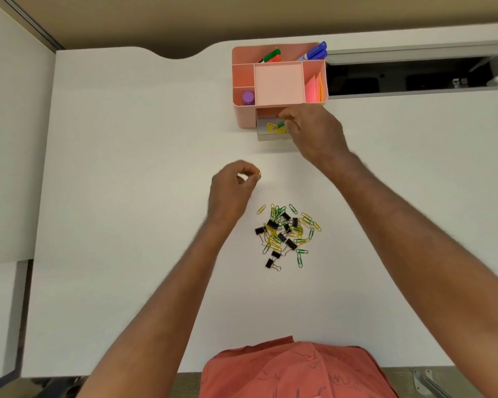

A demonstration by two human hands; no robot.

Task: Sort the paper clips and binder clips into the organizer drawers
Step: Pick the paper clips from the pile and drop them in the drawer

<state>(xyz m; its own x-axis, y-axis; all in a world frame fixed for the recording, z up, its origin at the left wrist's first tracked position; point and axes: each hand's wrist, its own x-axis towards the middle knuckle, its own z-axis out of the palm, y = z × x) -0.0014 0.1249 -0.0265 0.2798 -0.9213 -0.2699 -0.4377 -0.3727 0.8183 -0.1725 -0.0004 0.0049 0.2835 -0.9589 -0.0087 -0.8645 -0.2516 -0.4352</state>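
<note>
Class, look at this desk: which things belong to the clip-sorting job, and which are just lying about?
Part of the job:
- pile of clips
- open drawer of the pink organizer
- yellow clip in the left hand
- green clip at the right hand

Just lying about:
- markers
- sticky notes
- purple cap

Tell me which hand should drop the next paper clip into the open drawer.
Right hand: it hovers over the open drawer pinching a green paper clip. The left hand holds a yellow clip farther back.
</note>
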